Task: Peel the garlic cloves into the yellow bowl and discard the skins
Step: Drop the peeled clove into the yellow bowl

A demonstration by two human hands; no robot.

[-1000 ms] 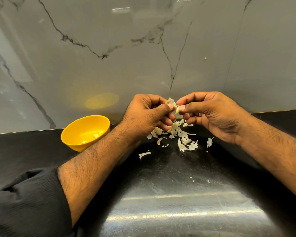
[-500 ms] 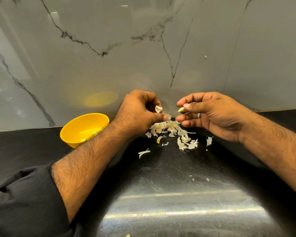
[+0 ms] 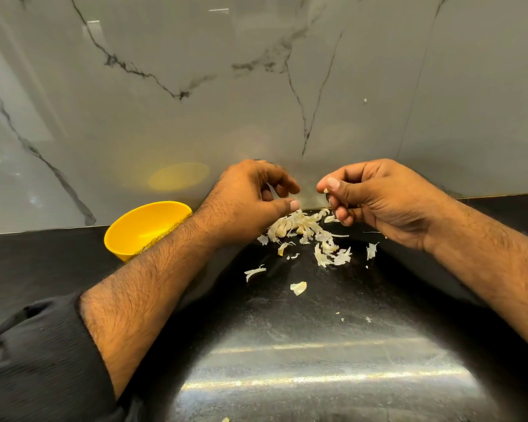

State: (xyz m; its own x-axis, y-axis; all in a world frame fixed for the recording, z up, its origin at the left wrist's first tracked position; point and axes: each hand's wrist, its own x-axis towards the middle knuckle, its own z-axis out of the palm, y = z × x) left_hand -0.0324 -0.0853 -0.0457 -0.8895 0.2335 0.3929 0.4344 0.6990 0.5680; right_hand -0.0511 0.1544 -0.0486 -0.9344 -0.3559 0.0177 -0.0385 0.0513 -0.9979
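The right hand (image 3: pixel 378 202) pinches a small garlic clove (image 3: pixel 326 190), the left hand (image 3: pixel 250 199) loosely curled, empty; it could slip among the skins (image 3: pixel 323 239).

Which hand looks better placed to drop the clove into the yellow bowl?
Probably the right hand: it pinches the small garlic piece. The left hand holds nothing visible, although its forearm lies beside the yellow bowl.

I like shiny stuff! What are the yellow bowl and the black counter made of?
The yellow bowl looks like plastic: one even colour, smooth, softly glossy. The black counter seems polished stone, since it mirrors light in bright streaks, though I cannot be sure.
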